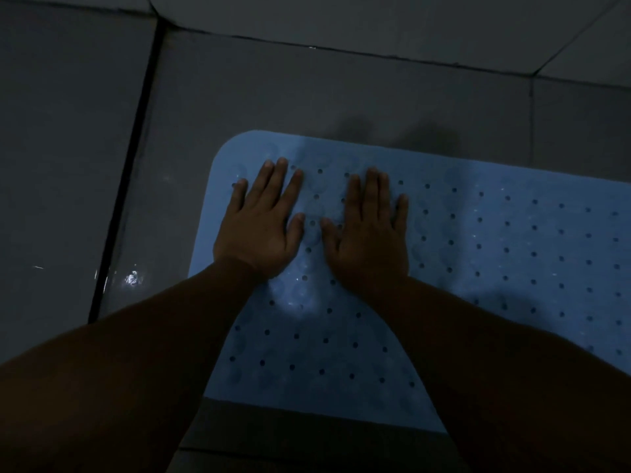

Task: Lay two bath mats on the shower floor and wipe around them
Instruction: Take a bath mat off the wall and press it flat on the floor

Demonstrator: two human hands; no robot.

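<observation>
A light blue bath mat (495, 254) with rows of small holes lies flat on the grey tiled shower floor (307, 90); it runs off the right edge of the view. My left hand (261, 221) lies palm down on the mat near its rounded far-left corner, fingers straight. Beside it, my right hand (370, 227) presses flat on the mat in the same way. Only this one mat shows. The scene is dim.
A dark grout line or groove (126, 186) runs along the floor to the left of the mat. The tiled wall base (375, 25) rises just beyond the mat. Wet glints (131, 278) show on the floor at left. A dark strip (307, 425) borders the mat's near edge.
</observation>
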